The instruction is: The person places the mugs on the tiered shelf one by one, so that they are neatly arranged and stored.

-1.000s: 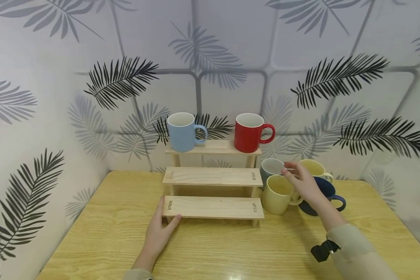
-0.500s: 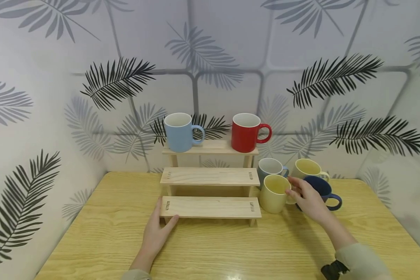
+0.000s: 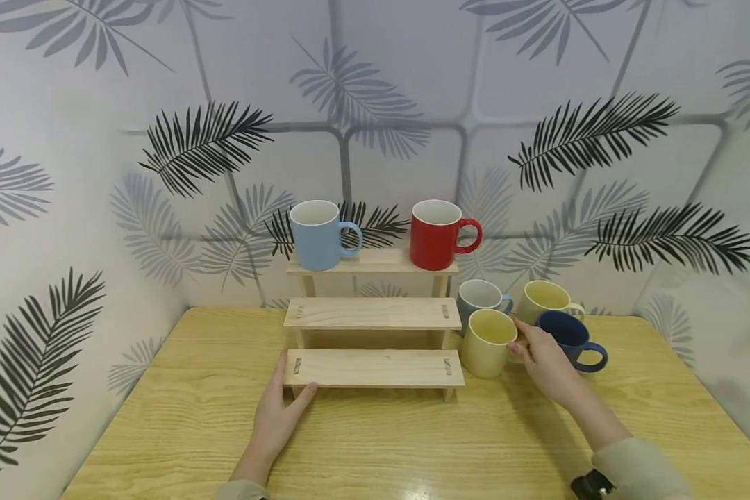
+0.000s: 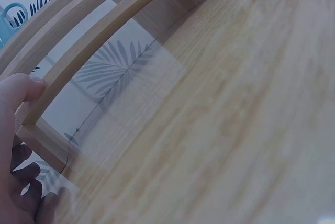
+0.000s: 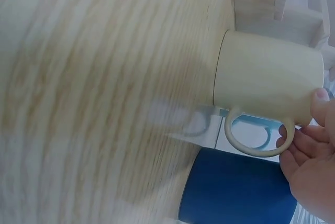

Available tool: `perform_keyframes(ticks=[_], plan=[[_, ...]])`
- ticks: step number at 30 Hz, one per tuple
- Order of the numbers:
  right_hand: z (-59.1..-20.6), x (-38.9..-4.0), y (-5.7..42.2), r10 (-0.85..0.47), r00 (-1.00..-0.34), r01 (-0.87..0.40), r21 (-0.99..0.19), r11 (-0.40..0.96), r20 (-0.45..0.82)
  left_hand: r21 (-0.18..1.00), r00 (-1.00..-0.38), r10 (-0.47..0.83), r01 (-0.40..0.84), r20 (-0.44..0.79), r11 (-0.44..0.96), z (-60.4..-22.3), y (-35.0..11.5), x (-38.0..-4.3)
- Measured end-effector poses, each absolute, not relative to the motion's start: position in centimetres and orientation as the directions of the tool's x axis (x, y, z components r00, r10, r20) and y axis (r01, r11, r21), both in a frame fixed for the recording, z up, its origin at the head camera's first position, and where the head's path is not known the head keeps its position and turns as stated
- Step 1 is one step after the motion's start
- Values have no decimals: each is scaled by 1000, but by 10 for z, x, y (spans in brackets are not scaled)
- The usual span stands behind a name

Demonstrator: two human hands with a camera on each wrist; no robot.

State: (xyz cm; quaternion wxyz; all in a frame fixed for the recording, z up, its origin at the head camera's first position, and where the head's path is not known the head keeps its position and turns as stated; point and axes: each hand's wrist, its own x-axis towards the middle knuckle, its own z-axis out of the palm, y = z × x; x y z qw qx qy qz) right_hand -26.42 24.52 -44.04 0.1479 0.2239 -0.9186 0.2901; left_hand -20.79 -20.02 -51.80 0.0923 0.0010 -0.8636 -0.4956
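My left hand grips the left end of the lowest step of a three-tier wooden display rack. In the left wrist view the thumb presses the step's edge, the other fingers curled lower down. On the right, my right hand holds a pale yellow mug by its rim and handle. The right wrist view has the thumb near the mug's rim and fingers by the top of the handle. That mug stands upright on the table, beside the rack.
The top step bears a light blue mug and a red mug. Around the right hand stand a grey-blue mug, a second yellow mug and a dark blue mug. A patterned wall rises behind the wooden table.
My right hand has come down from above the mugs and taken hold of the front yellow mug near its handle. The left hand keeps its place on the rack; the view shifts slightly.
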Motion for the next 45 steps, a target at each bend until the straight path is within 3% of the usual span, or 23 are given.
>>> perform_keyframes(ticks=[6, 14, 24, 29, 36, 45], plan=[[-442, -263, 244, -277, -878, -453, -495, 741, 390, 857, -983, -91, 94, 161, 507, -516, -201, -209], [-450, -251, 241, -104, -930, -309, -596, 741, 353, 854, -982, -95, 93, 164, 512, -515, -202, -209], [-470, -248, 239, 69, -923, -254, -731, 633, 380, 854, -981, -92, 100, 170, 511, -516, -203, -209], [-478, -250, 238, 118, -929, -251, -829, 499, 352, 854, -982, -95, 94, 164, 511, -516, -203, -209], [-488, -252, 234, 203, -941, -228, -952, 204, 269, 854, -983, -97, 85, 156, 514, -516, -202, -208], [-494, -249, 230, 252, -943, -252, -960, -120, 216, 851, -982, -96, 92, 165, 518, -517, -200, -208]])
